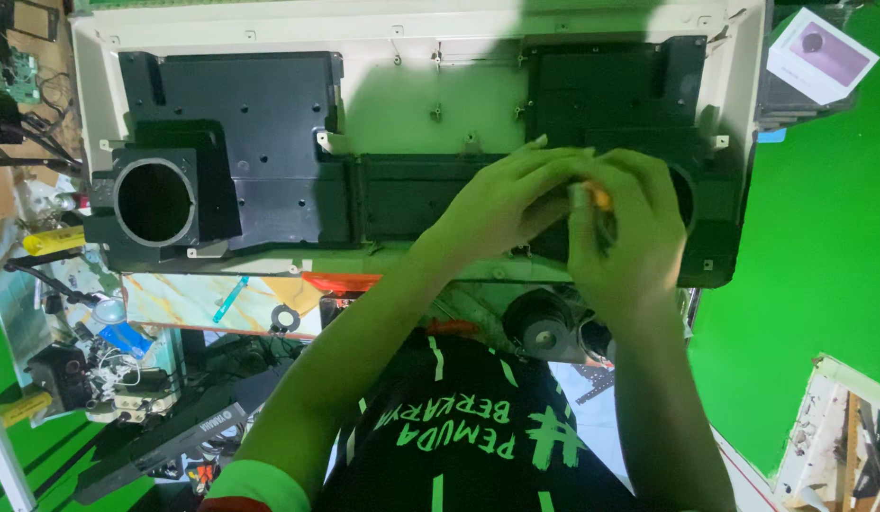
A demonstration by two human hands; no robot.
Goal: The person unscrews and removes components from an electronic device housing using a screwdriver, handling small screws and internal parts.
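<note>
Both hands meet over the right half of a long white casing (411, 104) fitted with a black plastic frame (260, 123). The right hand (622, 237) is closed around a screwdriver with an orange-yellow handle (599, 197), its tip hidden. The left hand (501, 204) curls against it, fingers bent on the frame's middle bar. A round speaker opening (155, 201) sits near the casing's left edge.

Two hands (563, 213) — one black panel (269, 142).
</note>
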